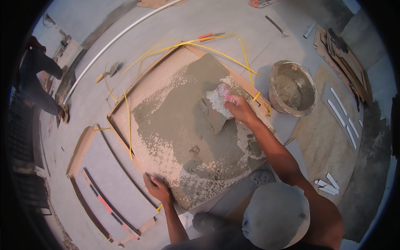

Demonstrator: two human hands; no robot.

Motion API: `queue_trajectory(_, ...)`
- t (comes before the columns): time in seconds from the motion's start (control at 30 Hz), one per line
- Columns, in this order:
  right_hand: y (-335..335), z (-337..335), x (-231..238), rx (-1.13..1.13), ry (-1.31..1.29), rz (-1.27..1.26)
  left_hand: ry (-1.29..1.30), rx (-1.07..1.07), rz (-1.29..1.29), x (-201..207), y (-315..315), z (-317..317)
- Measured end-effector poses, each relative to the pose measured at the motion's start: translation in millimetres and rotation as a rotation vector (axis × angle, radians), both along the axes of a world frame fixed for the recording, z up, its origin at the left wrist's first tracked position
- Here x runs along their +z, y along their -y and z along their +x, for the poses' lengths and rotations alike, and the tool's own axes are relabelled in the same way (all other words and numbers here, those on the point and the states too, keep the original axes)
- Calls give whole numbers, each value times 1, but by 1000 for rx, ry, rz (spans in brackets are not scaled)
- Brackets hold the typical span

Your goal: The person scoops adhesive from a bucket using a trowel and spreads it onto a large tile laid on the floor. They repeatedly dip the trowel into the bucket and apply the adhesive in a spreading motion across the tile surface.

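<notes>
A large pale pinkish slab [162, 154] lies before me, much of its face coated with wet grey mortar [171, 112]. Over its right half, my right hand [239, 109] is closed on a trowel [218, 100] with a crumpled white-and-red covering. The tool's lower part is smeared with mortar and hard to make out. At the slab's near left edge is my left hand [158, 188], its fingers apart and grasping nothing; whether it touches the edge I cannot tell. Cardboard strips [141, 83] border the slab's far sides.
A mortar bucket [293, 87] stands right of the slab. Loose yellow straps [216, 55] cross the cardboard. Another trowel [107, 73] and a spirit level [109, 204] lie left. White strips [341, 112] rest on a beige slab at right. Another person's legs [39, 81] show far left.
</notes>
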State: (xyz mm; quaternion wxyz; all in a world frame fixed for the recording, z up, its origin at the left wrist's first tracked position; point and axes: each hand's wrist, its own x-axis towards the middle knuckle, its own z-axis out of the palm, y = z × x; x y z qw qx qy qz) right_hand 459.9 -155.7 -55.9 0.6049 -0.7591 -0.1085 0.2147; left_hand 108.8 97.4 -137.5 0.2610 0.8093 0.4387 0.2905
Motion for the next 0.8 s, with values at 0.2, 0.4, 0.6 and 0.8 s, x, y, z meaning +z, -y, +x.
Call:
queue_trajectory(0.2,-16,39,33,-42,634,-700,-78,12,66,3,-2,-3)
queue_trajectory(0.4,-62,14,-22,399,953,-915,-48,-12,47,-3,0,4)
queue_trajectory(0.6,-67,-22,12,116,1003,-810,-80,2,85,4,-4,-4)
queue_trajectory(0.8,-40,49,-32,1,1168,-843,-68,-21,60,0,3,5)
